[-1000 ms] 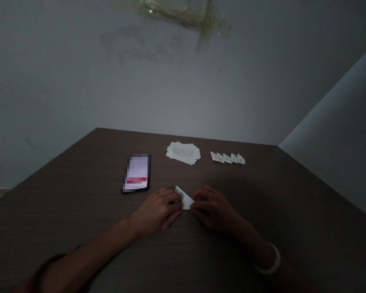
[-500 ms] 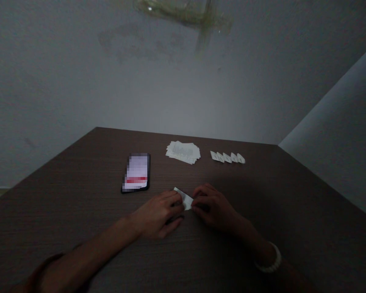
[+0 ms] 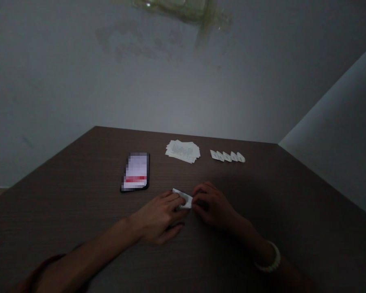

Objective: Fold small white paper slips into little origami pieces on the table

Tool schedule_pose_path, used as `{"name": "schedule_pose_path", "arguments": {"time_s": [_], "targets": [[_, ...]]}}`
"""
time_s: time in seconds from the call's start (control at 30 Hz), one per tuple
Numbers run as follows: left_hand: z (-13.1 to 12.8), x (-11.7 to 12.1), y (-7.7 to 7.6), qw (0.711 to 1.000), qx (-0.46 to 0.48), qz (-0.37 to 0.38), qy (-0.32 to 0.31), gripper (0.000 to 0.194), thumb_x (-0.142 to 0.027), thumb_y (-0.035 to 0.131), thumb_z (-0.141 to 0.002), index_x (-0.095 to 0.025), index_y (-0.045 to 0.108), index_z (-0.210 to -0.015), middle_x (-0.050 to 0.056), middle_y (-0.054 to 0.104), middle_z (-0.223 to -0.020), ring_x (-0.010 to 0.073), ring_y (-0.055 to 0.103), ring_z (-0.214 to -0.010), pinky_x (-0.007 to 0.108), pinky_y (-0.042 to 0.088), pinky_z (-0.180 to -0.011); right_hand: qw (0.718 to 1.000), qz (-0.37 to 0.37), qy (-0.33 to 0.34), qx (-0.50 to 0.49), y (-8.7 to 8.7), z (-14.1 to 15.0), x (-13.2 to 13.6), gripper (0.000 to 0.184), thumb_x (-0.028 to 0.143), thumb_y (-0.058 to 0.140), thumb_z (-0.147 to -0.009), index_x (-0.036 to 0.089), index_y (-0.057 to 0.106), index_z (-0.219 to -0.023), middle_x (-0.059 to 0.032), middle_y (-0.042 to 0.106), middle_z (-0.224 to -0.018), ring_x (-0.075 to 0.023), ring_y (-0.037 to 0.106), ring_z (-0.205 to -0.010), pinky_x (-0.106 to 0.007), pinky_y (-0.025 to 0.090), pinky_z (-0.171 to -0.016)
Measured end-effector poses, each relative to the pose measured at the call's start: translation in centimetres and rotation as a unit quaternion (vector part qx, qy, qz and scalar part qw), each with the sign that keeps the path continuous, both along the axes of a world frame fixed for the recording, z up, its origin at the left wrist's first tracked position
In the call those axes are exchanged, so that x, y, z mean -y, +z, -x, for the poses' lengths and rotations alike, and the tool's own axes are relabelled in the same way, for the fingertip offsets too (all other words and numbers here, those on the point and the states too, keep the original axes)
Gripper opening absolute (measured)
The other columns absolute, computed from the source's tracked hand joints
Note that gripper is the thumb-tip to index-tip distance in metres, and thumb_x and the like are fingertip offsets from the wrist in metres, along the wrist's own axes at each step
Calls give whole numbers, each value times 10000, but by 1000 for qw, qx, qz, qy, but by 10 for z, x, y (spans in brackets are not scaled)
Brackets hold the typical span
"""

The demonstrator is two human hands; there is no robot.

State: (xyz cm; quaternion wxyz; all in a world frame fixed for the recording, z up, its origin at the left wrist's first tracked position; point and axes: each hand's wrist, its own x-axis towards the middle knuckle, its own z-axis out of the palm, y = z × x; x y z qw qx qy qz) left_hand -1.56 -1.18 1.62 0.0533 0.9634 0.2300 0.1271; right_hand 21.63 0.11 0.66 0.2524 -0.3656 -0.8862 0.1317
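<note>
From the head-worn camera, a small folded piece of white paper (image 3: pixel 183 198) sits just above the near middle of the table, its crisp, angular shape partly covered by fingers. The left hand (image 3: pixel 160 217) and the right hand (image 3: pixel 212 205) both grasp it, pinching it between their fingertips: the left holds its left part from above, and the right closes on its right end. Both forearms rest low over the tabletop, reaching in from the bottom corners of the frame.

The dark brown wood-grain table (image 3: pixel 64 203) has a smooth, finely streaked surface and fills the lower half of the frame. Upper left of the hands lies one black-edged smartphone (image 3: pixel 135 171), its pale lilac screen pixelated and crossed by a red band. Near the far edge, at upper centre, is one loose stack of printed white paper slips (image 3: pixel 182 151); their number cannot be told. To its right, five small folded white paper pieces (image 3: pixel 227 156) stand in an overlapping row.

A white beaded bracelet (image 3: pixel 270 258) circles the right wrist, and a dark reddish band (image 3: pixel 49 260) shows on the left forearm. Behind the table rises a grey painted wall (image 3: pixel 183 89), with a greenish stain (image 3: pixel 183 8) at top centre.
</note>
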Motion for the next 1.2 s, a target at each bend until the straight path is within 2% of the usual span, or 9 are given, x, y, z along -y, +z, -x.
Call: {"name": "schedule_pose_path", "arguments": {"time_s": [0.37, 0.77, 0.93, 1.2], "targets": [[-4, 2, 10, 1000, -30, 6, 6, 364, -299, 532, -860, -181, 568, -1203, 105, 556, -1045, 276, 549, -980, 453, 454, -894, 999, -26, -21, 23, 0, 5, -1, 50, 145, 588, -861, 177, 616, -834, -68, 611, -954, -199, 530, -923, -350, 448, -845], [-3, 2, 2, 1000, -16, 2, 19, 423, -312, 520, -863, -167, 533, -1260, 111, 543, -1106, 280, 531, -1026, 442, 417, -942, 1000, -8, -10, -12, -3, -7, -3, 103, 139, 645, -815, 190, 651, -904, -53, 623, -973, -201, 541, -936, -360, 438, -860], [-5, 3, 5, 1000, -18, 0, 24, 423, -302, 522, -850, -162, 540, -1248, 101, 552, -1047, 278, 529, -996, 437, 424, -911, 1000, -14, -21, -12, -6, -4, -6, 33, 161, 649, -834, 190, 651, -849, -47, 633, -933, -191, 552, -904, -346, 447, -839], [-5, 2, 4, 1000, -3, -1, 19, 398, -309, 501, -863, -167, 544, -1233, 97, 550, -1037, 273, 524, -979, 425, 425, -883, 999, -33, -37, 14, -8, 0, -7, 31, 176, 674, -827, 191, 647, -823, -40, 642, -908, -191, 545, -876, -349, 449, -831]]}}
